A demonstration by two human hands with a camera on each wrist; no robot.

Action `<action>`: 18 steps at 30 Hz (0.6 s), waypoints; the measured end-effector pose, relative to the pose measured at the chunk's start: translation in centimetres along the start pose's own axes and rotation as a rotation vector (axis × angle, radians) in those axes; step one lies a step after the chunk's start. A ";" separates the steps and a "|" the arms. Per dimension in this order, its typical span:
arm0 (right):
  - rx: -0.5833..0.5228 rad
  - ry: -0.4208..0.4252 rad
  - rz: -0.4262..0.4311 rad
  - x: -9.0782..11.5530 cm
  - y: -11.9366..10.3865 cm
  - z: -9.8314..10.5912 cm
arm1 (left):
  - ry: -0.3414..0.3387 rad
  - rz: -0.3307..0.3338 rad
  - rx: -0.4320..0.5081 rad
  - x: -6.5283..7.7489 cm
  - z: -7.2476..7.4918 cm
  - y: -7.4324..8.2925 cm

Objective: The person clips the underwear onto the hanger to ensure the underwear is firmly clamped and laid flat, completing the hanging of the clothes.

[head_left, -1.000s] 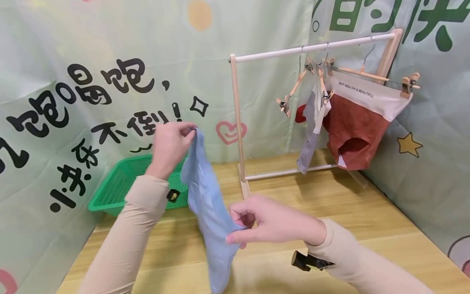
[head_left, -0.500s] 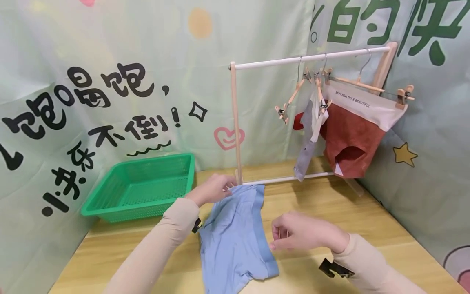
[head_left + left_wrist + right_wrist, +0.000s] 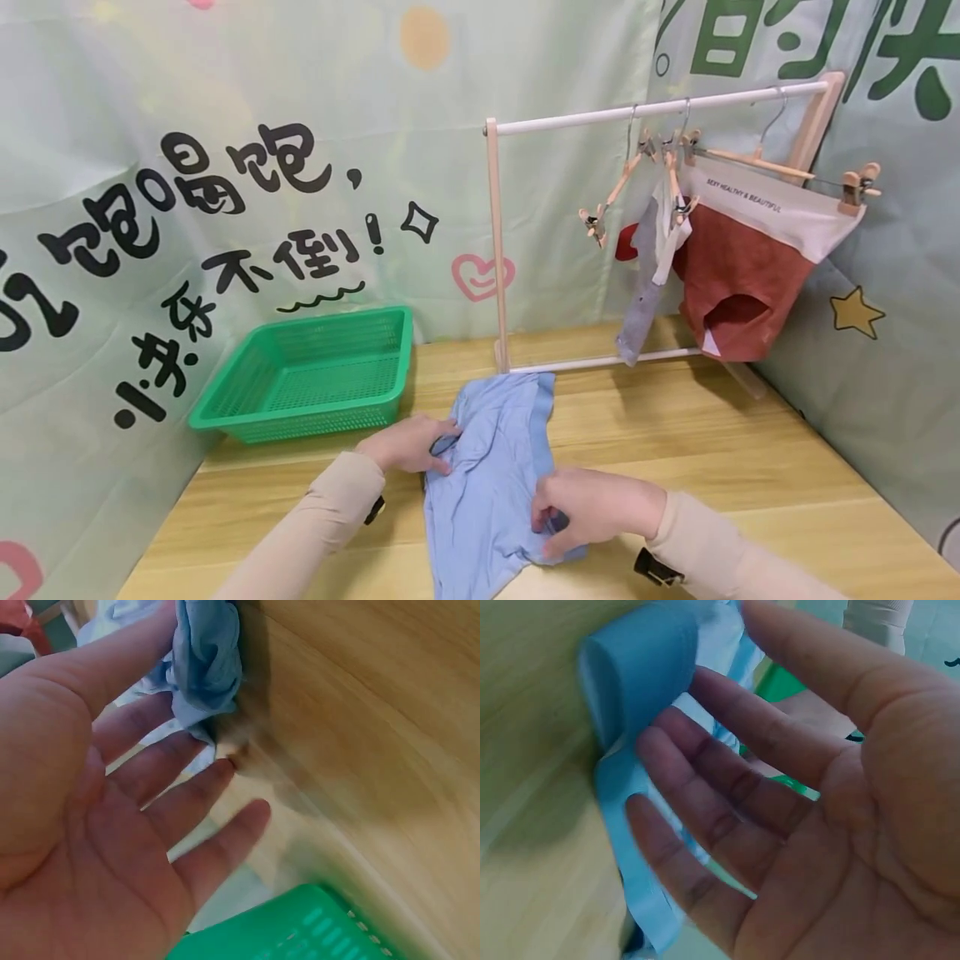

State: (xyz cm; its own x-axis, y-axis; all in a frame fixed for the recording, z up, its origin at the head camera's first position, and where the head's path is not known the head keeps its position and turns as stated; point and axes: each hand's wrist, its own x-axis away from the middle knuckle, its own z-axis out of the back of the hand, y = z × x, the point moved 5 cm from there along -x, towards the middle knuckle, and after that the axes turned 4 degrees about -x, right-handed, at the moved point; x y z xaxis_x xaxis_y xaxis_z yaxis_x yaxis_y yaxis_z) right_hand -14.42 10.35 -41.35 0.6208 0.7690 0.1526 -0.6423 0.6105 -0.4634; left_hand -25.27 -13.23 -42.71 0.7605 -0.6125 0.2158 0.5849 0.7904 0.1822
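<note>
Light-blue underpants (image 3: pixel 487 483) lie rumpled on the wooden table, with their darker waistband along the right side. At their left edge, my left hand (image 3: pixel 408 443) pinches a fold between thumb and index finger; the other fingers (image 3: pixel 217 859) extend loosely past the bunched cloth. My right hand (image 3: pixel 592 507) is at the lower end of the waistband (image 3: pixel 649 667), which bulges up in a loop between thumb and fingers. The right thumb's tip is partly cut off at the top of the right wrist view.
A green plastic basket (image 3: pixel 300 415) stands at the back left. Behind the underpants is a clothes rack (image 3: pixel 497 250) with clip hangers (image 3: pixel 618 179). Rust-red underpants (image 3: pixel 750 267) and a grey-white garment (image 3: pixel 648 275) hang there. Printed cloth walls enclose the table (image 3: pixel 720 467).
The blue underpants, held up between both hands at first, have been laid on the table. My left hand has moved down their left edge, my right hand onto the lower waistband.
</note>
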 end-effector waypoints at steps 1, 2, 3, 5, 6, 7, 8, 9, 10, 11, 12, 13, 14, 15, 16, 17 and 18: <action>0.019 0.006 0.000 0.1 0.0 -0.1 | 0.004 0.007 -0.007 0.1 -0.1 -0.1; 0.040 0.010 -0.002 0.3 0.0 -0.1 | 0.013 0.012 -0.019 0.3 -0.1 -0.1; 0.058 0.013 -0.004 0.4 0.0 -0.1 | 0.021 0.017 -0.029 0.4 0.0 -0.1; 0.084 0.014 -0.007 0.7 0.0 -0.1 | 0.046 0.032 -0.050 0.7 0.1 -0.1; 0.089 0.015 -0.008 0.9 0.0 -0.1 | 0.060 0.041 -0.061 0.9 0.2 -0.1; 0.092 0.012 -0.011 1.0 -0.1 -0.1 | 0.067 0.053 -0.067 1.0 0.3 0.0; 0.091 0.004 -0.017 1.2 -0.1 -0.1 | 0.072 0.068 -0.070 1.2 0.4 0.0; 0.083 -0.008 -0.025 1.3 -0.1 -0.1 | 0.075 0.079 -0.073 1.3 0.5 0.0; 0.067 -0.020 -0.031 1.5 -0.1 -0.1 | 0.074 0.089 -0.074 1.4 0.6 0.1; 0.051 -0.033 -0.037 1.5 -0.1 -0.1 | 0.069 0.100 -0.079 1.4 0.7 0.1; 0.019 -0.044 -0.043 1.6 -0.1 0.0 | 0.058 0.105 -0.081 1.4 0.8 0.1; -0.009 -0.051 -0.043 1.6 0.0 0.2 | 0.048 0.108 -0.078 1.4 1.0 0.2; -0.042 -0.056 -0.042 1.5 0.1 0.5 | 0.045 0.107 -0.078 1.3 1.2 0.2; -0.084 -0.054 -0.049 1.4 0.2 0.9 | 0.045 0.097 -0.077 1.0 1.6 0.3; -0.106 -0.036 -0.038 1.1 0.4 1.5 | 0.051 0.085 -0.075 0.7 1.9 0.4; -0.113 -0.010 -0.032 0.6 0.7 2.1 | 0.063 0.064 -0.076 0.3 2.2 0.4; -0.116 0.022 -0.026 0.1 1.1 2.8 | 0.078 0.038 -0.073 -0.2 2.5 0.5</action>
State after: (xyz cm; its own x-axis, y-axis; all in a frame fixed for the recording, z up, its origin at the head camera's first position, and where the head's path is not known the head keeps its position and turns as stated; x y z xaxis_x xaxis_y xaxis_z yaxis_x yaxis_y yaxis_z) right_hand -16.32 11.63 -39.37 0.6475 0.7477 0.1472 -0.5700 0.6034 -0.5576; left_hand -25.77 -12.74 -40.29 0.8005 -0.5814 0.1454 0.5720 0.8136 0.1038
